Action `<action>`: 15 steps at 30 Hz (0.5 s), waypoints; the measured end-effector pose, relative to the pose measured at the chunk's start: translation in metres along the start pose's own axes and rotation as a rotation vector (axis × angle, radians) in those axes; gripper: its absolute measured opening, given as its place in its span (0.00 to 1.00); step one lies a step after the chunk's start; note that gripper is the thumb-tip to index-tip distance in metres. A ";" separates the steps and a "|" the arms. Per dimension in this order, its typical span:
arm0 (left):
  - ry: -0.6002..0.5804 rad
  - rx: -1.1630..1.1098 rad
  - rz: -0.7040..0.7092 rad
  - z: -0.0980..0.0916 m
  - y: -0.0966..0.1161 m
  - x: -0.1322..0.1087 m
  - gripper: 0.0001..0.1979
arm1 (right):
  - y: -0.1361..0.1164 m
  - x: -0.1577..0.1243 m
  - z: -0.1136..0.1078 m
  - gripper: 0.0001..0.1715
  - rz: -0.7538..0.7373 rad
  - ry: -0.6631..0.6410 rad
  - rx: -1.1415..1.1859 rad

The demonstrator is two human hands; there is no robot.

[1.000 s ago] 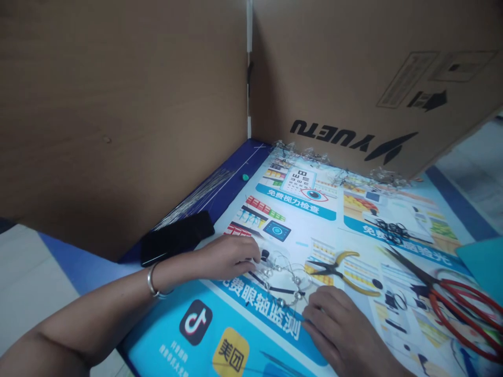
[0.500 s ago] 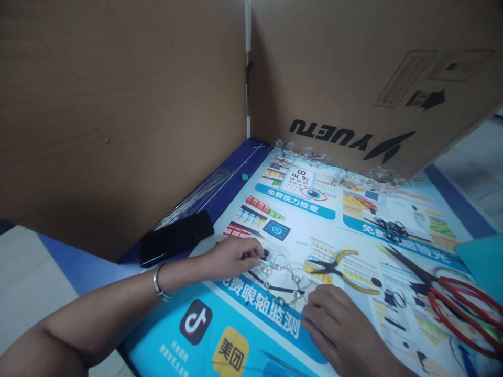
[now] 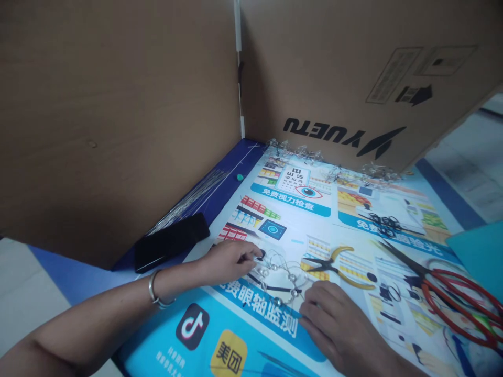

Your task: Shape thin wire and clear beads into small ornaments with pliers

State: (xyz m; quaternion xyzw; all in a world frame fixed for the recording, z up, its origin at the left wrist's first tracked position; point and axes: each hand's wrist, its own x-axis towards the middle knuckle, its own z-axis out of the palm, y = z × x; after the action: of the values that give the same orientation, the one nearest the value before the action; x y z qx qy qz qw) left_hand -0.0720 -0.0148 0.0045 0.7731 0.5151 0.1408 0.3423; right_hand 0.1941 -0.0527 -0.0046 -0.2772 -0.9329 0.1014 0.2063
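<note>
A ring of thin wire loops strung with clear round beads (image 3: 292,278) lies over the printed sheet between my two hands. My left hand (image 3: 231,261) is closed at its left side, thumb and forefinger pinched on the wire. Opposite, my right hand (image 3: 334,319) rests low by the right side of the wire with its fingers curled together; what its fingertips hold is hidden. Just beyond it lie yellow-handled pliers (image 3: 334,267), jaws apart. Farther right are scissors with red handles (image 3: 436,285), their blades pointing away to the left.
Cardboard panels (image 3: 346,63) stand along the left and back. A black phone (image 3: 173,242) lies beside a bundle of thin wires (image 3: 196,196). Clear beaded pieces (image 3: 369,173) line the back panel. A small black coil (image 3: 385,224) and a turquoise sheet (image 3: 479,248) are at right.
The whole view has shifted slightly, with the scene sliding a little left. Both hands keep nearly the same pose around the beaded wire.
</note>
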 end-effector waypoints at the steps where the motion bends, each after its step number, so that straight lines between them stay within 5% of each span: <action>1: 0.002 0.003 -0.005 0.001 0.000 0.000 0.13 | 0.000 0.000 0.000 0.10 0.002 0.003 -0.001; 15: 0.031 0.081 -0.043 0.002 0.008 0.004 0.05 | 0.003 0.003 -0.003 0.09 0.020 -0.035 0.028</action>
State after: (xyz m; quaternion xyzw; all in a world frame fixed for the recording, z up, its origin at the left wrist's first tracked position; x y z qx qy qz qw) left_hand -0.0639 -0.0141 0.0085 0.7728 0.5421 0.1246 0.3055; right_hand 0.1947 -0.0486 -0.0015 -0.2818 -0.9321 0.1212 0.1929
